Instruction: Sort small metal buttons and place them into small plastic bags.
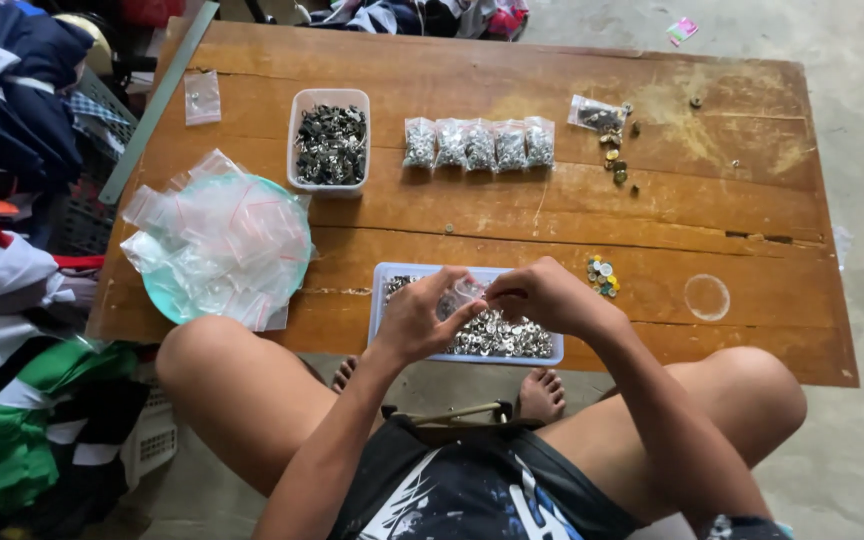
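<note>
My left hand [415,318] and my right hand [544,296] meet over a shallow clear tray [388,272] full of small silver metal pieces at the near edge of a low wooden table [652,200]. Together they pinch a small clear plastic bag [461,297] between their fingertips. The bag's contents are hard to make out. My bare knees frame the tray on both sides.
A teal plate [167,296] heaped with empty zip bags lies at the left. A tub [329,98] of dark metal pieces and a row of filled bags [479,144] sit farther back. Loose pieces [602,275] lie right of the tray. Clothes [12,300] pile up on the left.
</note>
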